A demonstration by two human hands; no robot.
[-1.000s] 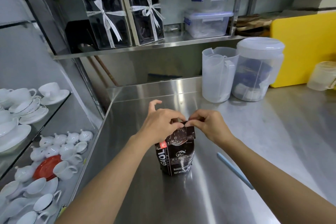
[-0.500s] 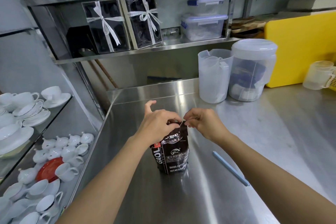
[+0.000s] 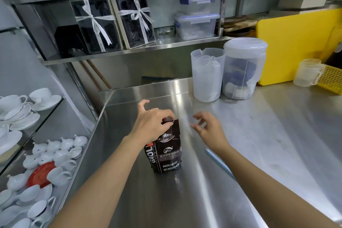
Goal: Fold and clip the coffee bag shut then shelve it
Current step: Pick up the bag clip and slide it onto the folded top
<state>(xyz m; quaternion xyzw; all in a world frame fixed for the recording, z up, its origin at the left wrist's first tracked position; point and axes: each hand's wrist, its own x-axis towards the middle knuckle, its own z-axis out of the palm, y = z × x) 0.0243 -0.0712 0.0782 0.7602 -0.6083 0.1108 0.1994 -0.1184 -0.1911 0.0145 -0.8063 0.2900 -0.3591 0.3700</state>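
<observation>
One coffee bag (image 3: 165, 151), dark, stands upright on the steel worktop (image 3: 259, 135), near its left edge. One pale blue clip (image 3: 219, 164) lies flat on the worktop just right of the bag, partly hidden under the right forearm. Two translucent pitchers at the back: an open one (image 3: 207, 76) and a lidded one (image 3: 243, 68), touching side by side. One yellow cutting board (image 3: 298, 42) leans behind them; one small clear measuring cup (image 3: 308, 73) sits beside a yellow basket (image 3: 331, 79). On the shelf (image 3: 129, 52) above: two ribboned gift boxes (image 3: 114, 24) and two stacked lidded containers (image 3: 197, 17). Many white cups and saucers to the left, too many to count, plus one red saucer (image 3: 39, 173). Left hand (image 3: 151, 126) reaches in from above, fingers closed in a pinch on the bag's top edge. Right hand (image 3: 209, 128) hovers just right of the bag, clear of it, fingers spread and loosely curled, holding nothing; blurred.
</observation>
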